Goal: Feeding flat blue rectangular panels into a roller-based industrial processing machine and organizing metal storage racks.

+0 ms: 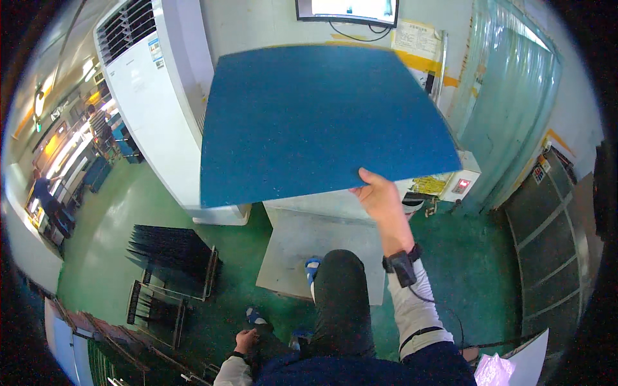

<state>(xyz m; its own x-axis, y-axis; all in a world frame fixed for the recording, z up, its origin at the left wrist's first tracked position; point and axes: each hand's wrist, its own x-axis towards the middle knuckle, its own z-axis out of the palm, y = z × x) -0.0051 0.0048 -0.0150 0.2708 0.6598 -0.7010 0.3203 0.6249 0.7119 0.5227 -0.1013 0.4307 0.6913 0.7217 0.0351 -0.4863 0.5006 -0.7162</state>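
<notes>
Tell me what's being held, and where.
The right hand holds the blue panel by its near edge, thumb on top; nothing shows in the left hand.

We see a matt panel, a smooth cabinet to its left, a glossy plastic curtain to its right.

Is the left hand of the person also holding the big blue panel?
No, only the right hand grips the blue panel, at its near edge, while the left hand is well apart from it.
</notes>
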